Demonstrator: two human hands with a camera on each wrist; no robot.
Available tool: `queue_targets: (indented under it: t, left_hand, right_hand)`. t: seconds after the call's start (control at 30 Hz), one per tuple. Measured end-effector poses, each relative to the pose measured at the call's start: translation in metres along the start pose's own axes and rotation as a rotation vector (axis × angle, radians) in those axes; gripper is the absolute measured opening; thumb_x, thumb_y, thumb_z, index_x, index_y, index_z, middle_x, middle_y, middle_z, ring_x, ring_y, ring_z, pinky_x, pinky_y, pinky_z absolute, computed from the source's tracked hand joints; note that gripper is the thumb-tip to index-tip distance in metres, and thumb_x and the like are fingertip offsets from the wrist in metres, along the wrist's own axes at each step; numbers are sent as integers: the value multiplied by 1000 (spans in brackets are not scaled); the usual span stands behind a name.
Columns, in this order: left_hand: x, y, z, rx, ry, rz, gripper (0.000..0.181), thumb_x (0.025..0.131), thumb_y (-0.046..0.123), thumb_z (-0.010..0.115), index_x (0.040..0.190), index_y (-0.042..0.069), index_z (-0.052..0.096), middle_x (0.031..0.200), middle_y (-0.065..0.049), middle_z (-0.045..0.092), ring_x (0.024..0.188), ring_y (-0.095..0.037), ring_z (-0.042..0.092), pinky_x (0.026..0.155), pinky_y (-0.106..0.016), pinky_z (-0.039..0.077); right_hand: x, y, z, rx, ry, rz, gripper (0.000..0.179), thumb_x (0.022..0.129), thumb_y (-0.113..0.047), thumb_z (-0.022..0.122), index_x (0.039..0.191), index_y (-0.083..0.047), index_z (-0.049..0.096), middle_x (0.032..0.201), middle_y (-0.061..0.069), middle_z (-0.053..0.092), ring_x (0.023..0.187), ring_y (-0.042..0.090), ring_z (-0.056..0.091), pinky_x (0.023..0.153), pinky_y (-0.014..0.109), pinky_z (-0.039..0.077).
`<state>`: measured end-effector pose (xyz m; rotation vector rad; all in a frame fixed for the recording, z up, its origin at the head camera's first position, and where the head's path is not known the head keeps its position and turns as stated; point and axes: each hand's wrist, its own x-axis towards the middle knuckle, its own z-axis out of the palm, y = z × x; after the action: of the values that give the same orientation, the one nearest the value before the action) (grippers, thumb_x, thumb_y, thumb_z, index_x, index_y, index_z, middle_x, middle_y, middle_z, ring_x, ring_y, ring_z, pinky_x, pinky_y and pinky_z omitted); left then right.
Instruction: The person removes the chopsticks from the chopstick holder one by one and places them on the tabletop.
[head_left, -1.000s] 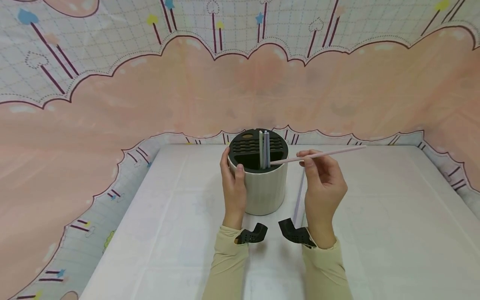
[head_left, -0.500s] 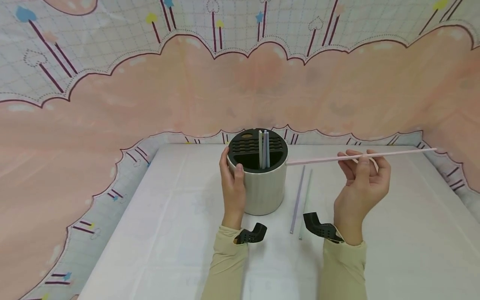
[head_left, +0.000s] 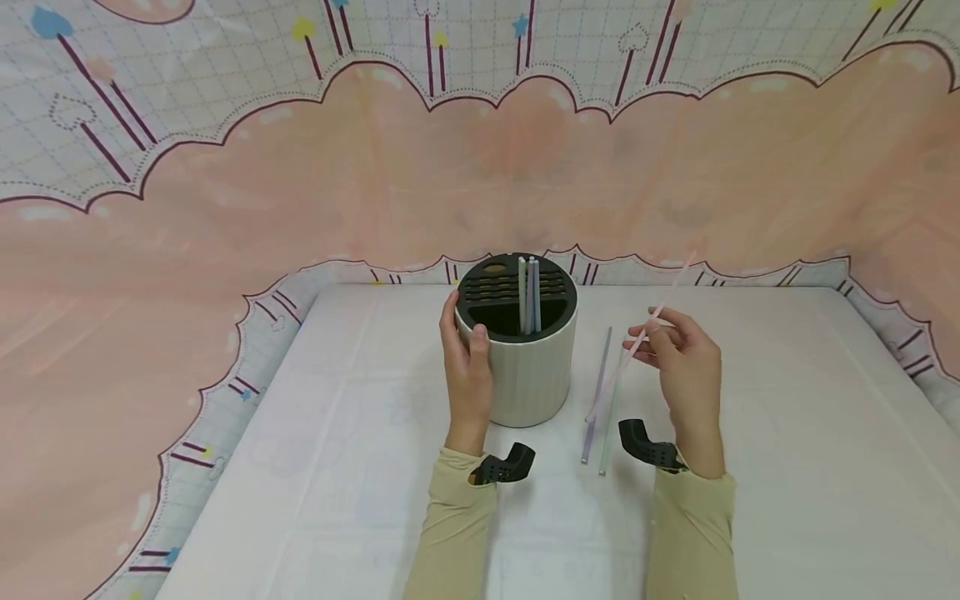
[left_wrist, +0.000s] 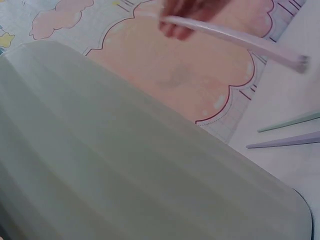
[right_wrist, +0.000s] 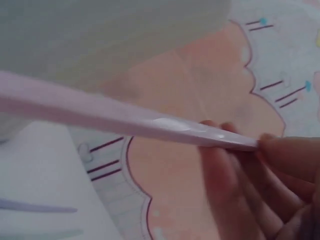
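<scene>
My left hand (head_left: 470, 387) grips the left side of a round cream knife-and-utensil holder (head_left: 531, 383), thumb near the front rim. The holder stands upright, its black slotted top (head_left: 483, 292) facing up. A few pastel chopsticks (head_left: 528, 296) stand in its open front compartment. To the right, my right hand (head_left: 690, 379) pinches a pink chopstick (right_wrist: 125, 120) between thumb and fingertips. It slants, lower end toward me, overlapping a lavender chopstick (head_left: 587, 442) and a pale green chopstick (head_left: 606, 446) on the table. In the left wrist view the holder's ribbed wall (left_wrist: 140, 150) fills much of the frame.
A white cloth covers the table (head_left: 337, 500). Behind and to the left hangs a patterned peach-and-white cloth (head_left: 375, 192). Black wrist mounts (head_left: 510, 465) jut inward from both sleeves.
My right hand has drawn the pink chopstick away rightward from the holder's rim, then turned it from nearly level to steeply slanted and come back slightly left. The left hand stays on the holder.
</scene>
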<state>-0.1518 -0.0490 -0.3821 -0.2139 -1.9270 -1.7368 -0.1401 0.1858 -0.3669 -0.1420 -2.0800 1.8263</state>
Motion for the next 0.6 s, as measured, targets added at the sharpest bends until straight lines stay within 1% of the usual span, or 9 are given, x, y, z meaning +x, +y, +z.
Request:
queue_targets:
  t: [0.03,0.07,0.17,0.23,0.27,0.3,0.43,0.53,0.6]
  left_hand:
    - [0,3,0,-1,-1,-6,53,91,31,38,140,23,19,143,6,24,128,-10,25,103,-40,24]
    - [0,6,0,-1,-1,-11,54,91,28,39,141,20,19,143,5,24,128,-11,25,103,-40,24]
    - [-2,20,0,0,0,-26,54,91,21,38,141,14,19,144,0,23,129,-12,24,103,-42,23]
    - [-3,29,0,3,0,-32,54,91,19,37,140,11,19,144,-2,23,129,-12,24,103,-43,23]
    - [-3,32,0,5,1,-35,53,91,18,37,140,10,19,144,-3,23,129,-12,23,103,-43,22]
    - [-3,34,0,8,1,-34,53,90,18,37,140,9,19,144,-3,23,129,-12,24,103,-43,22]
    - [-3,38,0,0,2,-12,53,91,20,36,140,8,19,143,-5,24,129,-13,25,103,-41,22]
    - [-3,38,0,-7,3,1,53,91,20,37,140,8,19,143,-6,25,129,-13,25,104,-40,22]
    - [-3,38,0,-3,3,-5,53,91,20,37,140,8,19,143,-6,25,129,-13,25,104,-40,21]
  right_hand:
    - [2,6,1,-57,-37,11,36,89,-29,51,119,-9,54,92,11,65,74,18,65,65,22,51]
    - [6,18,0,-94,-77,17,39,89,-31,51,121,-9,53,91,11,65,73,18,65,63,22,51]
    - [14,42,0,-216,-143,65,48,87,-41,51,122,-9,52,88,7,66,70,17,65,57,34,52]
    - [19,53,0,-294,-172,97,48,87,-42,50,122,-9,51,85,4,65,68,15,64,54,41,51]
    - [20,56,0,-323,-189,111,48,88,-41,50,123,-8,51,85,4,65,67,14,64,53,42,50]
    - [18,54,1,-372,-191,127,48,88,-42,49,122,-8,51,84,3,65,66,14,64,54,46,49]
    - [14,43,1,-436,-271,144,42,90,-23,48,125,0,47,87,12,65,65,18,63,59,38,52]
    - [10,37,2,-482,-318,155,43,89,-15,47,127,4,42,91,17,64,66,18,64,62,33,52]
    - [10,38,2,-508,-329,165,44,89,-12,47,129,6,39,93,18,63,66,18,64,62,32,52]
